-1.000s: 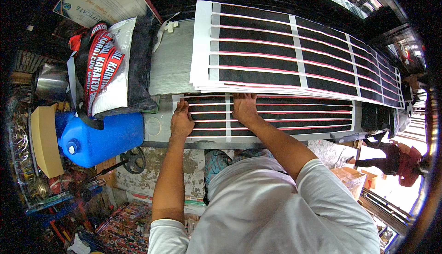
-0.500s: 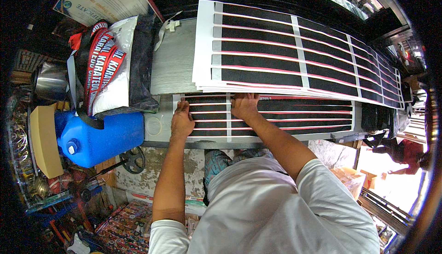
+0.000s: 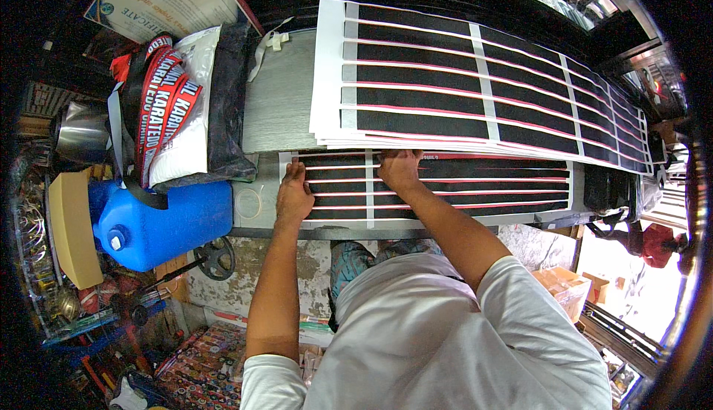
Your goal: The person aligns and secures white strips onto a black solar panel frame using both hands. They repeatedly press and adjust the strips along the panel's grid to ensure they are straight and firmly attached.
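A white sheet [image 3: 285, 202] lies on the grey worktop in front of me. Long black ribbon strips [image 3: 483, 187] with white and red lines between them run across it, and a pale band [image 3: 369, 202] crosses them near the left. Along the far row lies a red printed ribbon [image 3: 449, 156], partly under the larger stack. My left hand [image 3: 295, 194] has its fingers pressed together on the left end of that row. To its right, just past the pale band, my right hand [image 3: 401, 171] has its fingers closed at the same row; the fingertips are partly hidden.
Behind, a raised stack of white sheets [image 3: 327, 76] with similar black strips overhangs the far edge. At the left stand a blue jerrycan [image 3: 174, 220] and a white-and-black bag [image 3: 197, 105] with red lettered straps [image 3: 167, 98]. A clear ring [image 3: 248, 202] lies on the worktop.
My right hand has slid slightly to the right along the far row. The left hand stays at the row's left end. At the far right, a dark red shape outside has shifted.
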Tool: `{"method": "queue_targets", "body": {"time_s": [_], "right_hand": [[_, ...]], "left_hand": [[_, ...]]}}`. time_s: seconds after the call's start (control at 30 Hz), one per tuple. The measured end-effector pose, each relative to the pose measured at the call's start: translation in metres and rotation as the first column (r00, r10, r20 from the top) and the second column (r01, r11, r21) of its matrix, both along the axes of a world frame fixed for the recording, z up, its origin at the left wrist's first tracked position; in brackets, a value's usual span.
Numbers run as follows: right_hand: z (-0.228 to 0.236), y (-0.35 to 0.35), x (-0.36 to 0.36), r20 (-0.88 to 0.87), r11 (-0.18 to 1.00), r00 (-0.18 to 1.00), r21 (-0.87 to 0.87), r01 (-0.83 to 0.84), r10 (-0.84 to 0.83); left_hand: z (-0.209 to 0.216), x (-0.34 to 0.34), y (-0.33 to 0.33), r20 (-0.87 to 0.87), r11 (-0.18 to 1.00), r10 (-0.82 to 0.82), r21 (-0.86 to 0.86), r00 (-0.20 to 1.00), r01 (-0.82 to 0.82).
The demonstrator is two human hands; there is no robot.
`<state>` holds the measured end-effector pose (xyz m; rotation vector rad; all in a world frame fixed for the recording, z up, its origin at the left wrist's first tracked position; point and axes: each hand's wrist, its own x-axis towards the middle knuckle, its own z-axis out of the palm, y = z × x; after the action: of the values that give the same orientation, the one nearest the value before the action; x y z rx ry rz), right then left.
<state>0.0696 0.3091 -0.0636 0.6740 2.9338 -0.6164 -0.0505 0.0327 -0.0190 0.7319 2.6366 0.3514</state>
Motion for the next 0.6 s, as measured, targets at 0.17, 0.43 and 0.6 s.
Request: {"method": "queue_targets", "body": {"time_s": [0.17, 0.43, 0.6], "right_hand": [[-0.018, 0.000, 0.001, -0.295, 0.940, 0.955, 0.313, 0.132, -0.036], [0.024, 0.000, -0.003, 0.173, 0.999, 0.985, 0.036, 0.017, -0.023], [0.021, -0.001, 0.001, 0.131, 0.997, 0.991, 0.073, 0.014, -0.024]], "left_hand": [[0.000, -0.001, 0.005, 0.001, 0.999, -0.016, 0.051, 1.000, 0.016], [0.010, 0.001, 0.004, 0.044, 0.999, 0.017, -0.030, 0.999, -0.015], [0.015, 0.000, 0.008, 0.066, 0.999, 0.029, -0.022, 0.997, -0.027]]}}
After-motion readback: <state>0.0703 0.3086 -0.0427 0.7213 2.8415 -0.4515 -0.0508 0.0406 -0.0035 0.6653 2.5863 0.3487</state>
